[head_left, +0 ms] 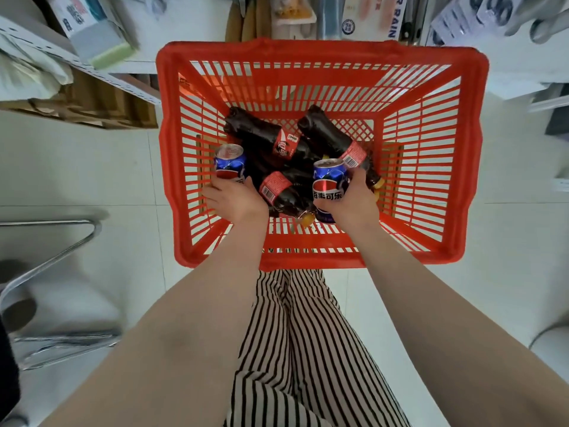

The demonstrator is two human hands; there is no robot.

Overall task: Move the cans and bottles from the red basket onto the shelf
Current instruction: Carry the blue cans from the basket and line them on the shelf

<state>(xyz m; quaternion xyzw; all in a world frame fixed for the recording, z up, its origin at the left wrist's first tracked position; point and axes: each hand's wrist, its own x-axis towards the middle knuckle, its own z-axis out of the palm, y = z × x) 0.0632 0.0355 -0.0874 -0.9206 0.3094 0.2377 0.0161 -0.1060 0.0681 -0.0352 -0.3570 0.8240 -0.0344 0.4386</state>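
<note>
While I lean over it, the red slatted plastic basket [320, 60] sits on the pale tiled floor [77, 167] in front of my striped trousers [295, 334], its far rim close under the white shelf units [191, 29] that hold boxes and packets. A bent chrome tube frame [55, 251] stands on the floor off to my left.

Both my bare forearms reach down over the near rim into the basket. On its mesh bottom lie three dark cola bottles on their sides. The far left cola bottle with a red label [264, 134] points its base to the back left. The far right cola bottle with a red barcode label [332, 137] lies just beside it, running down toward my right hand, its yellow cap end near my knuckles. The near cola bottle with a red barcode label [283, 192] lies between my two hands, its yellow cap [308, 218] toward the near wall.

My right hand [351, 198] is wrapped round the blue soda can with a round red, white and blue logo [329, 183]; the can is upright, silver top showing, with my thumb across its lower front and my fingers behind it. My left hand [237, 198] grips the lower part of the second blue soda can [229, 161], which is also upright, close to the basket's left wall and touching the far left bottle's side. Whether either can rests on the basket floor I cannot tell.
</note>
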